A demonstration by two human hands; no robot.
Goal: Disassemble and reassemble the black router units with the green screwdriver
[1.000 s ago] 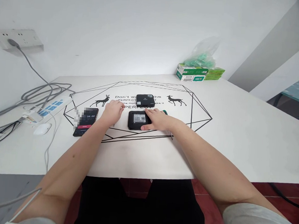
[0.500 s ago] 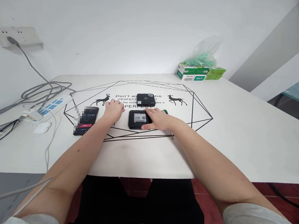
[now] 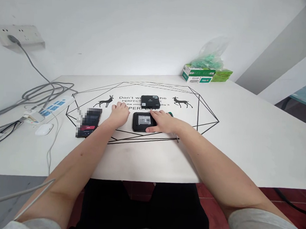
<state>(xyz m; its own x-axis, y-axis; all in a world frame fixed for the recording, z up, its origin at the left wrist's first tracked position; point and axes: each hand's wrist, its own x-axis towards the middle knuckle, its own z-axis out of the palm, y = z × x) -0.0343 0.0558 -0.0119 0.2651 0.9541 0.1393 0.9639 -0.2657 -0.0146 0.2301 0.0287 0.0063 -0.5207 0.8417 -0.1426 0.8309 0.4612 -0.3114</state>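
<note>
My right hand rests on the right side of a black case with a white label, thumb at its lower edge and fingers over its top. To the left of the case, my left hand is closed on the table, its fingers curled; whatever may be under them is too small to make out. Behind the case lies a second flat black box with small stickers. A green-ended tool shows partly behind my right hand, and its thin shaft comes out below the wrist.
A phone lies left of my left hand. Further left are a power strip, coiled grey cables and a white earphone case. Green-and-white boxes stand at the back right under a plastic bag.
My left hand has shifted slightly to the right, a little nearer the labelled case. My right hand stays on the case.
</note>
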